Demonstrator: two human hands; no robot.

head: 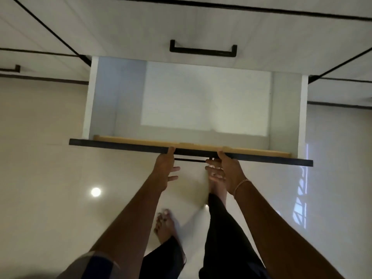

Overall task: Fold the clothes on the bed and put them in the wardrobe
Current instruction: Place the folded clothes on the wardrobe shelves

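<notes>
A white wardrobe drawer (pixel 302 117) stands pulled out below me, its dark front panel (pixel 120 143) nearest to me. Inside lies a flat pale rectangle (pixel 205 101); I cannot tell whether it is folded cloth or a liner. My left hand (pixel 165 168) touches the panel's top edge with its thumb, and its fingers spread straight below. My right hand (pixel 227 170) hooks over the same edge, its fingers curled under it beside the thin black handle bar (pixel 189 160). No clothes are in either hand.
Above the drawer is a shut white front with a black handle (pixel 203 50), and more fronts lie to the left (pixel 40 37) and right. A glossy beige floor (pixel 50 158) surrounds me. My bare feet (pixel 165 226) and black trousers (pixel 225 238) stand just under the drawer front.
</notes>
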